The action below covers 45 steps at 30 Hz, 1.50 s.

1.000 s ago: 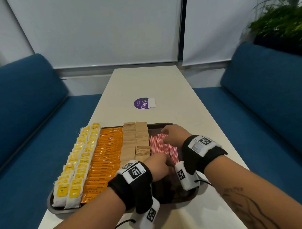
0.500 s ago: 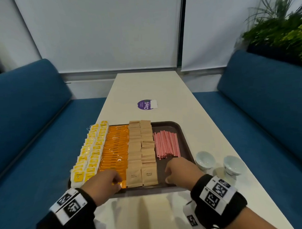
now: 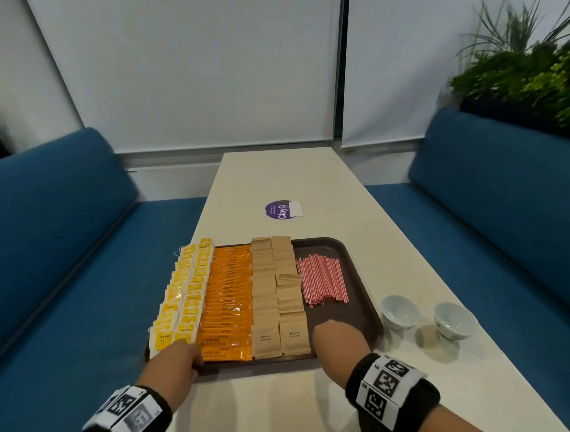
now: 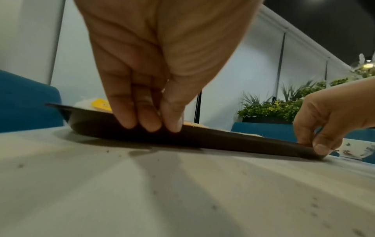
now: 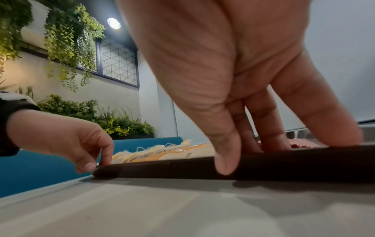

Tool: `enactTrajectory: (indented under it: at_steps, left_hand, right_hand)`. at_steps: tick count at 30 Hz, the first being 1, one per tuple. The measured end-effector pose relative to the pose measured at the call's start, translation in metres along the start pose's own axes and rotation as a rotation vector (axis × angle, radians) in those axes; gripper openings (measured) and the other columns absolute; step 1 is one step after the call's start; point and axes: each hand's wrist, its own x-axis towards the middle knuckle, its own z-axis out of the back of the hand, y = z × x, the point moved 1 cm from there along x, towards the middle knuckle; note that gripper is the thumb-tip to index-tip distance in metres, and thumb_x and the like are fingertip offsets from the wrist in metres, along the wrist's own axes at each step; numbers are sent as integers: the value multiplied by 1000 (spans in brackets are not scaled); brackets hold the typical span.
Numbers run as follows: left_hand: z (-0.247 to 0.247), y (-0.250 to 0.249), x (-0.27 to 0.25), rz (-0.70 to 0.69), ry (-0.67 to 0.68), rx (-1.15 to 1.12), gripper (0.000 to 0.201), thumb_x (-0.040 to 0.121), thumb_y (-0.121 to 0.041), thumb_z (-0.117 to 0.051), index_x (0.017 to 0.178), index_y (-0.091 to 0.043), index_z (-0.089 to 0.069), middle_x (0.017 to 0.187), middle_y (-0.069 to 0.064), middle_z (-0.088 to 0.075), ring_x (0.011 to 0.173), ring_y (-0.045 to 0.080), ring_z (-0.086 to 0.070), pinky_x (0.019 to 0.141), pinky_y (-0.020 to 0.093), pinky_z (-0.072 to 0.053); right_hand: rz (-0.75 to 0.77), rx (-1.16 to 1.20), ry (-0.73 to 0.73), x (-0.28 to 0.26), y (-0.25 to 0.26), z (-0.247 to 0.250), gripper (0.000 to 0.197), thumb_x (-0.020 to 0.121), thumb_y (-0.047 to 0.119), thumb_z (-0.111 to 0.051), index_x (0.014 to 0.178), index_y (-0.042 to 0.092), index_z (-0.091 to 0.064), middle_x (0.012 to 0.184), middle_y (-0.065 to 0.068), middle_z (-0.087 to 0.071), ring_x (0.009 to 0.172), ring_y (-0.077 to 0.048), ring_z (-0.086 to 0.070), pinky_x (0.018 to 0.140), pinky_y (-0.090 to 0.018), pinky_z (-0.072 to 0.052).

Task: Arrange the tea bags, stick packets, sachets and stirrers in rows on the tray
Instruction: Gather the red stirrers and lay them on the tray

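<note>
Head view shows a dark brown tray [image 3: 357, 297] on a pale table [image 3: 308, 182], filled in rows that run away from the person. From the left: two columns of yellow-tagged tea bags [image 3: 183, 290], a column of orange stick packets [image 3: 230, 301], two columns of brown sachets [image 3: 275, 293], then a bundle of red-and-white stirrers [image 3: 321, 279] on the far right part of the tray. The tray floor near the stirrers' near ends is bare. Two small white cups [image 3: 400, 312] stand on the table just right of the tray; whether they hold anything cannot be told. A purple sticker [image 3: 282, 209] lies further up the table.

The left hand [image 3: 172, 365] grips the tray's near rim at the left corner, and the right hand [image 3: 341, 338] grips the near rim further right, in front of the sachets and stirrers.

The left wrist view gives what the head view hides: the fingers [image 4: 129, 112] lie over the rim and the thumb is beside them on the tray's outer wall, with one yellow tag peeking above the rim. It also shows the right hand [image 4: 332, 121] pinching the far corner.

The right wrist view shows the thumb pressed on the outer wall [image 5: 284, 163] and fingers reaching inside the tray, with tea bag strings visible past the left hand [image 5: 67, 137].
</note>
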Motion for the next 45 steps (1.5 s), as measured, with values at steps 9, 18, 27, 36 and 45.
enactTrajectory:
  at_steps: [9, 18, 27, 36, 45]
  left_hand:
    - [17, -16, 68, 39, 19, 80, 25, 92, -16, -49, 112, -23, -63, 116, 0, -61, 104, 15, -58, 84, 20, -44]
    - [34, -64, 119, 48, 66, 152, 30, 94, -15, -46, 121, -18, -59, 127, 2, -57, 116, 19, -54, 95, 25, -43]
    - [37, -83, 121, 75, 100, 130, 29, 95, -18, -50, 124, -16, -56, 126, 6, -54, 112, 19, -56, 93, 23, -42]
    - [24, -206, 68, -282, 46, -135, 75, 76, -39, -73, 138, -24, -34, 137, 0, -39, 125, 17, -41, 104, 32, -38]
    - [-23, -318, 52, -451, 206, -28, 101, 68, -40, -79, 146, -21, -19, 143, 6, -32, 130, 27, -35, 105, 39, -37]
  right_hand:
    - [-81, 54, -5, 71, -17, 31, 31, 97, 3, -39, 122, -1, -57, 127, -17, -58, 118, -30, -55, 95, -35, -44]
    - [-226, 139, 21, 113, -55, 45, 33, 98, 4, -37, 127, 0, -55, 132, -16, -55, 122, -28, -53, 100, -33, -41]
    - [-236, 267, 103, 103, -68, 52, 40, 93, 16, -55, 129, 1, -51, 131, -16, -54, 121, -30, -52, 99, -34, -43]
    - [-120, 372, -7, 4, -146, 89, 73, 77, 8, -75, 141, 21, -42, 144, -1, -42, 130, -21, -42, 104, -32, -38]
    - [-240, 200, 189, -20, -209, 31, 80, 68, 16, -83, 137, 23, -44, 136, -2, -47, 120, -24, -52, 95, -32, -48]
